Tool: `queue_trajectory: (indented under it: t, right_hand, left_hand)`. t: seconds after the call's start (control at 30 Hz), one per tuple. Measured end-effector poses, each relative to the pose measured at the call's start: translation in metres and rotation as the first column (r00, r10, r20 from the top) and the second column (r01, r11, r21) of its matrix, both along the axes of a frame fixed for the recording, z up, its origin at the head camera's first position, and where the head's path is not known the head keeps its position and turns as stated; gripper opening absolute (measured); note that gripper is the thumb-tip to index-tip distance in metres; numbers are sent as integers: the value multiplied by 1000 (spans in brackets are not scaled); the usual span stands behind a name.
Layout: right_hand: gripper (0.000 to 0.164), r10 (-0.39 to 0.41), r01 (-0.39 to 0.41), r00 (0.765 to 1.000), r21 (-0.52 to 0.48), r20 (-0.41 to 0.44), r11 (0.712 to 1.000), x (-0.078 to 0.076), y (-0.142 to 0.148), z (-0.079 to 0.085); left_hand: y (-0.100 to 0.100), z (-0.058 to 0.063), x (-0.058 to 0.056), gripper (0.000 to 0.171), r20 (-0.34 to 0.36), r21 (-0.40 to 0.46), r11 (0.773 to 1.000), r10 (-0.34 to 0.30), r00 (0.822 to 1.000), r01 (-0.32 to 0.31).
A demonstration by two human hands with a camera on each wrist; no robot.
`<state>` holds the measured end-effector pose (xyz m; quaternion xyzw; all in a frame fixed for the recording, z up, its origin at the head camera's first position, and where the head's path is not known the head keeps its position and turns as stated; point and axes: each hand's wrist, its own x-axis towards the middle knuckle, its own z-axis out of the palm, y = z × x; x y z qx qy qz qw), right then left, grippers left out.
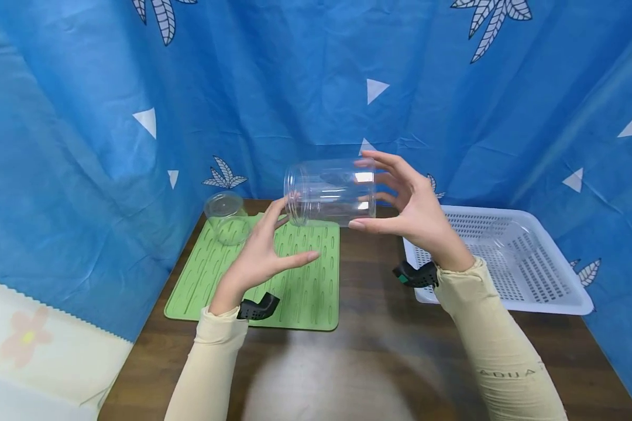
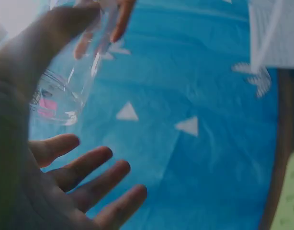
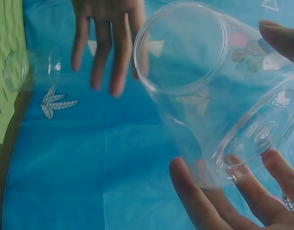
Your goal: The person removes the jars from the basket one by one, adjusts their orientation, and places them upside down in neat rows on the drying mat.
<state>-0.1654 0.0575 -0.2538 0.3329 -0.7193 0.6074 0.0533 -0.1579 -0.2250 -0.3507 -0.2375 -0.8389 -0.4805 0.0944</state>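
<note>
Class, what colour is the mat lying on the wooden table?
The mat is light green; it shows best in the head view.

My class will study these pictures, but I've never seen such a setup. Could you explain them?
There is no machine: a person works with two bare hands. One picture is taken from the head; the others come from black cameras on the wrists. The right hand has a clear jar in its grip, sideways above the table. The left hand is open beside the jar's rimmed end; whether it touches is unclear. On the table lie a green mat, with another clear container near its far left corner, and a white basket with a clear item inside.
</note>
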Motion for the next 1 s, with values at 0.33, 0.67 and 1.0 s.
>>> queue_trajectory:
  t: [0.33, 0.67, 1.0]
  right_hand:
    - [85, -106, 102, 994, 213, 9, 972, -28, -38, 9]
    - [92, -129, 143, 990, 362, -62, 921, -86, -75, -23]
    - [99, -81, 131, 990, 520, -117, 844, -124, -116, -51]
  left_hand:
    - [-50, -35, 9, 69, -72, -210, 954, 202, 977, -213]
    - [-89, -64, 23, 66, -115, -364, 859, 344, 932, -361]
    - [-123, -87, 40, 67, -82, -437, 810, 397, 914, -391]
